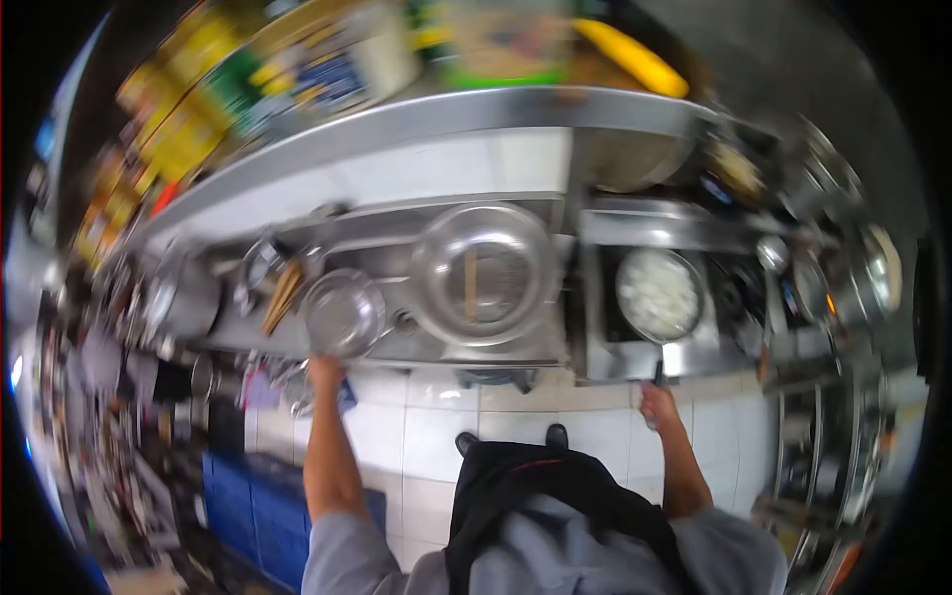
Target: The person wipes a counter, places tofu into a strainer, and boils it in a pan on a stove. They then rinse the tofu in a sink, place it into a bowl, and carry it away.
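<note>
Over the stove (608,361) is 1 pan (661,338); a round bowl (343,314) meets my left hand (326,372), whose grip I cannot tell. My right hand (655,406) has fingers around the pan's handle (658,372). I judge I'm steadying it; next calls for a level hold.

Pan (660,340) of white chunks (658,295), bowl (342,315) seemingly metal
</note>
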The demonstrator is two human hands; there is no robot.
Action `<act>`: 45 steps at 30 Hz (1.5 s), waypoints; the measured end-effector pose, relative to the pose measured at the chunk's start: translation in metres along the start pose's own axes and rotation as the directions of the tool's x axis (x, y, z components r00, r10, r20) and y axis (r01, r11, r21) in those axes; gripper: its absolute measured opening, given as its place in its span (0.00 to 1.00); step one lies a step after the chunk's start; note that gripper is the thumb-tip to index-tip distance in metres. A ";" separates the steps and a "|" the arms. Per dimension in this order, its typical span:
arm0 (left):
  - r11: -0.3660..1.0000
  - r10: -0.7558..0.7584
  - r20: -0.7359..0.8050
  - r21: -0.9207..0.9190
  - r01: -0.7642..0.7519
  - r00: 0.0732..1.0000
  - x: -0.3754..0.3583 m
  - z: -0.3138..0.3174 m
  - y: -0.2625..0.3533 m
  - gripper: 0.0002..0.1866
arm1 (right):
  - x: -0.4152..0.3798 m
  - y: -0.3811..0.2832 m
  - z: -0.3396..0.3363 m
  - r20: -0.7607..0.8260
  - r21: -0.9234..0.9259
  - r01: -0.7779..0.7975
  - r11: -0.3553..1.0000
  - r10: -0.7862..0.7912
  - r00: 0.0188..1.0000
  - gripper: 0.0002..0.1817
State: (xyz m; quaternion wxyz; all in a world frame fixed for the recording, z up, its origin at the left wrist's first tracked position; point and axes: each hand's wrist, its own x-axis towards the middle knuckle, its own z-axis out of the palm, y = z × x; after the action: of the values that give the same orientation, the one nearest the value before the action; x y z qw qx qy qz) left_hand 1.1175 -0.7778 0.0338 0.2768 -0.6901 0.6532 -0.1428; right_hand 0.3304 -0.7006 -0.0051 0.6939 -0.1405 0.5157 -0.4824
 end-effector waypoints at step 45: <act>-0.451 -0.139 0.747 -0.632 0.630 0.650 -0.306 0.260 -0.115 0.12 | -0.067 0.137 0.549 0.386 -0.392 -0.413 0.822 0.554 0.737 0.12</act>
State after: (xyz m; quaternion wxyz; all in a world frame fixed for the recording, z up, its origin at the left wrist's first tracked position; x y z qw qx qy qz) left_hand 1.3253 -0.4276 -0.0595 -0.3358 -0.8293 0.1229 0.4295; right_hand 0.8697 -0.7448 0.1741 0.8749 -0.2129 0.4067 -0.1543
